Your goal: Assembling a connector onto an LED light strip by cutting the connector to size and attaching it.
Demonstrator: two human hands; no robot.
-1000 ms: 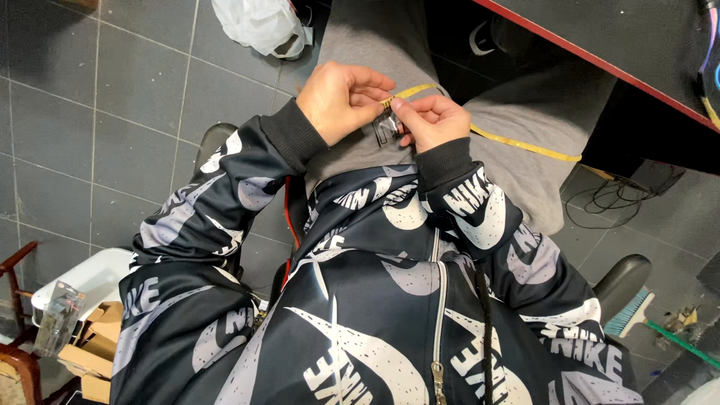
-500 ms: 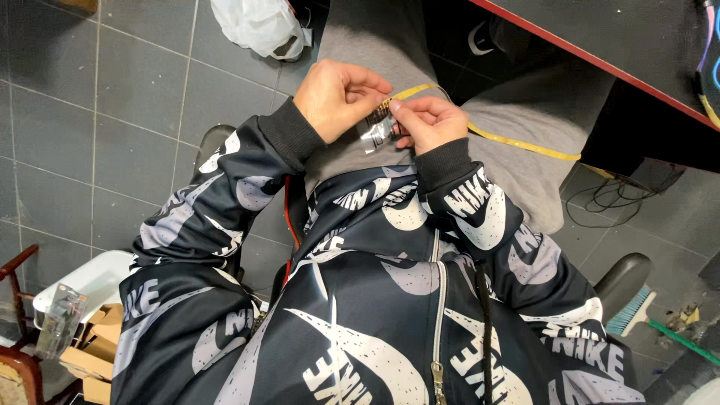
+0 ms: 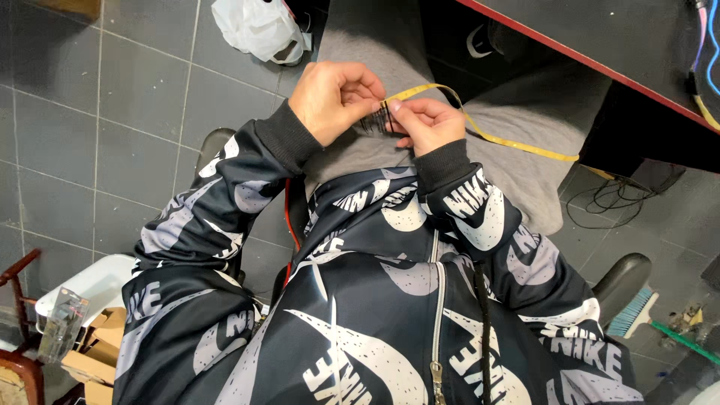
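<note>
Both of my hands meet over my lap in grey trousers (image 3: pixel 517 120). My left hand (image 3: pixel 336 97) pinches a thin yellow tape (image 3: pixel 517 145), which loops over my fingers and trails off to the right across my thigh. My right hand (image 3: pixel 433 124) pinches a small dark ribbed piece (image 3: pixel 381 120) held between the two hands, touching the tape. What the small piece is cannot be told. My sleeves are black with a grey and white pattern.
A black desk with a red edge (image 3: pixel 600 60) stands at the upper right, with cables (image 3: pixel 611 202) beneath it. A white plastic bag (image 3: pixel 259 30) lies on the grey tiled floor. A teal brush (image 3: pixel 634 311) lies at the right; a white stool (image 3: pixel 90 281), a cardboard box (image 3: pixel 86 364) and a wooden chair (image 3: pixel 19 322) are at the left.
My hands stay in place over my lap. The small piece that hung a little below my fingers is now drawn up between the fingertips of both hands.
</note>
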